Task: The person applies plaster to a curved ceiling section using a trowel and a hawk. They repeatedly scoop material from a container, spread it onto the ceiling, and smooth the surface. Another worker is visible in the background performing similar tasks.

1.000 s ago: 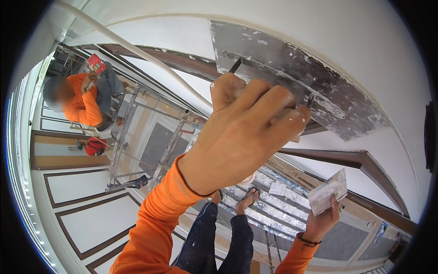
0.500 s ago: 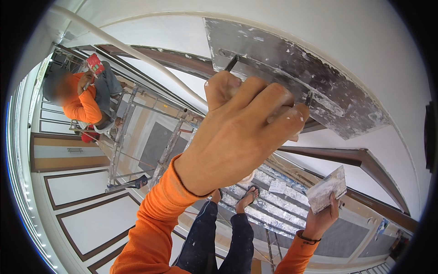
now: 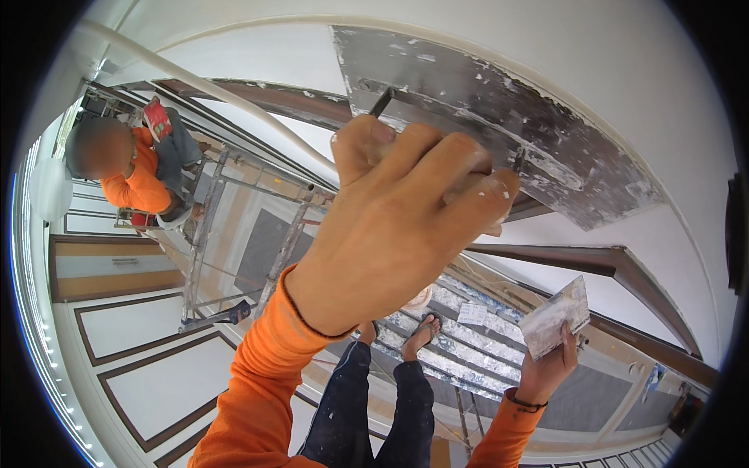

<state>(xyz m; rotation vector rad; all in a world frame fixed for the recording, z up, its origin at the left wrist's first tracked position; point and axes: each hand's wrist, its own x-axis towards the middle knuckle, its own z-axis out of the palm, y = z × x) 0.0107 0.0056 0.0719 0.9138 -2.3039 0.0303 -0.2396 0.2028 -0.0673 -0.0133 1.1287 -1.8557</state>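
Two flat-bladed tools are in my hands, one in each. With my left hand [image 3: 390, 222], fingers curled tight, I grip the handle of a large rectangular grey metal trowel [image 3: 460, 82], its blade smeared with white. Two dark brackets show at either end of my grip, while my fingers hide most of the handle. The trowel lies across the upper part of my view, beyond my knuckles, over a smooth white wall surface [image 3: 499, 30]; I can't tell whether the blade touches it.

In my right hand [image 3: 548, 370], lower and well apart, I grasp a smaller, squarish, white-smeared scraper [image 3: 555, 316], its plate tilted upward. A dark brown angled wooden trim [image 3: 546, 255] runs between the two tools.

Below me, my feet in dark sandals [image 3: 421, 337] stand on a slatted platform [image 3: 480, 359] splattered with white, and near them lies a small white rectangular card [image 3: 472, 314]. Off to my left, beyond a long cream-coloured pipe [image 3: 211, 82], a co-worker in an orange top [image 3: 139, 175] sits beside a metal-tube scaffold [image 3: 207, 203], near a red flat packet [image 3: 156, 119].
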